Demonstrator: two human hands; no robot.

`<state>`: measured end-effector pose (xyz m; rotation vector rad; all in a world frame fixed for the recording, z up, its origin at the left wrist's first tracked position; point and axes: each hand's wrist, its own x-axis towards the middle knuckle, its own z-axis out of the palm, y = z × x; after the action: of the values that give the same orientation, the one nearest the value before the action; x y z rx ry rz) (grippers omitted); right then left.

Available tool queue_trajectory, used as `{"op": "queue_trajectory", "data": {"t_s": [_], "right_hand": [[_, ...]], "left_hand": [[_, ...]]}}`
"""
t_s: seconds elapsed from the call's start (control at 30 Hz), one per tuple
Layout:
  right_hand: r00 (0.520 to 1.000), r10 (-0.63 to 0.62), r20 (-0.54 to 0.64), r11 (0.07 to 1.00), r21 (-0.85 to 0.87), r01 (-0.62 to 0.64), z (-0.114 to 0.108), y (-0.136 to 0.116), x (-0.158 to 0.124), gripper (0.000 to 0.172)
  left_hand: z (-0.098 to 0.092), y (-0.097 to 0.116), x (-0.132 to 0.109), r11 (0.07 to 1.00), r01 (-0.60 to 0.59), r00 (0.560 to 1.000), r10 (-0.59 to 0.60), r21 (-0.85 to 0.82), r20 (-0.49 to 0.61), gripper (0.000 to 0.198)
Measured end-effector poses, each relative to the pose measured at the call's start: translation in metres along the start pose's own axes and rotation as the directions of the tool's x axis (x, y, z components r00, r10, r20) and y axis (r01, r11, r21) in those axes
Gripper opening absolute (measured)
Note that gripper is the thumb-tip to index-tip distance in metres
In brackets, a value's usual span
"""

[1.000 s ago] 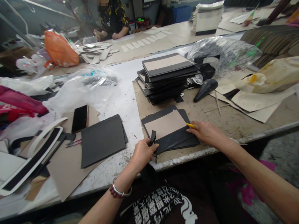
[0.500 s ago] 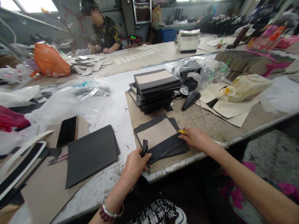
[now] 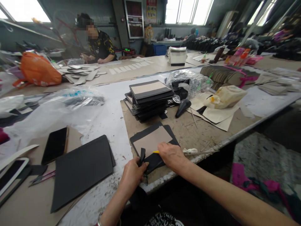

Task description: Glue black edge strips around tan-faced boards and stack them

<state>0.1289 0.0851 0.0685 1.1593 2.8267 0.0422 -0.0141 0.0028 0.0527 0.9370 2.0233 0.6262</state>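
Note:
In front of me a black panel with a beige rectangle (image 3: 150, 140) lies on the worn brown board, partly over another black piece. My left hand (image 3: 134, 171) is closed at its near left corner, pinching a black strip (image 3: 142, 154) whose end sticks up. My right hand (image 3: 171, 156) is closed round a small yellow tool (image 3: 156, 152); only its pointed tip shows, over the panel's near part. The right hand hides the panel's right side. Behind it rises a stack of similar panels (image 3: 150, 89). Plain black sheets (image 3: 83, 168) lie to the left.
A phone (image 3: 55, 145) and pink-handled scissors (image 3: 43, 178) lie at the left, near clear plastic wrap (image 3: 80, 97). Behind the board are a dark cone-shaped object (image 3: 182, 108) and a yellowed plastic bottle (image 3: 227, 95). Across the table sits another person (image 3: 101, 47).
My right hand with the yellow tool has moved left, from the panel's right edge to over its near middle. My left hand keeps its pinch at the corner. The view has tilted up slightly.

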Motion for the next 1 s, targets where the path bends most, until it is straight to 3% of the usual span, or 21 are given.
{"op": "queue_trajectory", "data": {"t_s": [0.17, 0.3, 0.43, 0.53, 0.7, 0.83, 1.0], "right_hand": [[0.98, 0.199, -0.006, 0.977, -0.072, -0.199, 0.02, 0.033, 0.005, 0.026], [0.949, 0.316, -0.003, 0.944, -0.101, -0.315, 0.019, 0.063, -0.002, 0.026], [0.955, 0.294, -0.035, 0.955, -0.027, -0.294, 0.015, 0.067, -0.011, 0.019], [0.958, 0.282, -0.054, 0.957, 0.089, -0.276, 0.026, 0.064, -0.014, 0.02], [0.946, 0.318, -0.066, 0.913, 0.292, -0.286, 0.037, 0.075, -0.01, 0.025], [0.921, 0.39, -0.008, 0.751, 0.581, -0.314, 0.017, 0.082, -0.009, 0.025], [0.958, 0.247, 0.147, 0.336, 0.914, -0.227, -0.011, 0.07, -0.015, 0.037]], "left_hand": [[0.0, -0.003, 0.001, 1.0, 0.011, 1.0, -0.011, 0.002, 0.026, 0.009], [0.002, -0.006, 0.003, 1.0, 0.009, 0.999, -0.009, 0.002, 0.032, 0.009], [0.004, -0.008, 0.002, 1.0, -0.027, 0.999, 0.027, 0.014, -0.025, 0.007], [0.006, -0.011, 0.004, 0.997, -0.067, 0.995, 0.068, 0.024, -0.074, 0.003], [0.007, -0.018, 0.01, 0.997, -0.081, 0.996, 0.08, -0.011, -0.043, 0.006], [0.007, -0.018, 0.01, 0.993, -0.093, 0.995, 0.09, -0.071, -0.037, 0.004], [0.011, -0.022, 0.01, 0.982, -0.103, 0.994, 0.098, -0.155, -0.039, 0.008]]}}
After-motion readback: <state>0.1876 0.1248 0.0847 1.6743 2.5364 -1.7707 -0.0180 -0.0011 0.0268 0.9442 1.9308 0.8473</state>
